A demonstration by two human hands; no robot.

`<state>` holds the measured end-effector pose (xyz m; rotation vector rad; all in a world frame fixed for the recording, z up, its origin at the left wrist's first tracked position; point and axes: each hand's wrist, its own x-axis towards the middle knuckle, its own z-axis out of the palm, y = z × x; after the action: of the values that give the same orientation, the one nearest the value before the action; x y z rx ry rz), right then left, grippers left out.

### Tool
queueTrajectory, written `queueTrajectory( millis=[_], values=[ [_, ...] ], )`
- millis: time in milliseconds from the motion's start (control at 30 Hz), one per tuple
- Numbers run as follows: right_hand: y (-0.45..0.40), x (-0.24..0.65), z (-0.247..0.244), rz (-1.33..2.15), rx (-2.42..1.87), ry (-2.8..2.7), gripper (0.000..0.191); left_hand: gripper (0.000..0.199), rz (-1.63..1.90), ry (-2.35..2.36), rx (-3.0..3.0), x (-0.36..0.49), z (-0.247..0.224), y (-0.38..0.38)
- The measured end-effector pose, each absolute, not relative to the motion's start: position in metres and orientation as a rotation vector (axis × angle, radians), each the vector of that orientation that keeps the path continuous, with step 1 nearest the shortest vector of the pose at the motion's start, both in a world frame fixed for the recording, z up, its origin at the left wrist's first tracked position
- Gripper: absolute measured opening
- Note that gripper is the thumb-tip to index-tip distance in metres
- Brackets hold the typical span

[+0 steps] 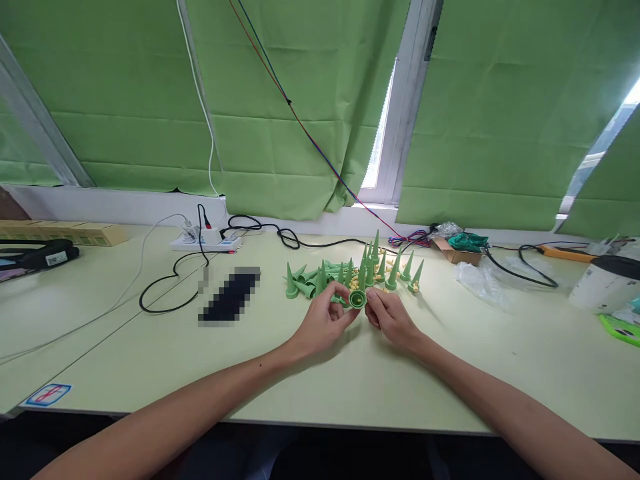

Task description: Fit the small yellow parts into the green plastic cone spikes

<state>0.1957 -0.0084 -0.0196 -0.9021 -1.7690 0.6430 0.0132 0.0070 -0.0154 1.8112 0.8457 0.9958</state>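
Note:
My left hand (327, 317) grips a green plastic cone (357, 299), whose round hollow base faces me; a small yellowish bit shows inside. Close against the cone's right side is my right hand (391, 316), its fingers curled together in a pinch; what they hold, if anything, is hidden. Behind the hands lies a pile of green cones (310, 285), several on their sides. More cones (393, 275) stand upright to the right, point up. Small yellow pieces (389, 263) are scattered among them.
A dark pixelated object (230, 297) lies left of the pile. Further back are a white power strip (206, 239) and black cables (295, 239). On the right are a small cardboard box (457, 252), clear plastic bags (480, 283), a white container (606, 283) and a green phone-like object (620, 329).

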Motion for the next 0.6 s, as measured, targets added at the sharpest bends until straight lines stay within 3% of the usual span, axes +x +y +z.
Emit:
queueTrajectory(
  millis=[600],
  values=[
    [-0.0086, 0.1997, -0.0189, 0.358, -0.857, -1.932, 0.041, 0.051, 0.737, 0.558, 1.393, 0.0138, -0.0066, 0.0099]
  ],
)
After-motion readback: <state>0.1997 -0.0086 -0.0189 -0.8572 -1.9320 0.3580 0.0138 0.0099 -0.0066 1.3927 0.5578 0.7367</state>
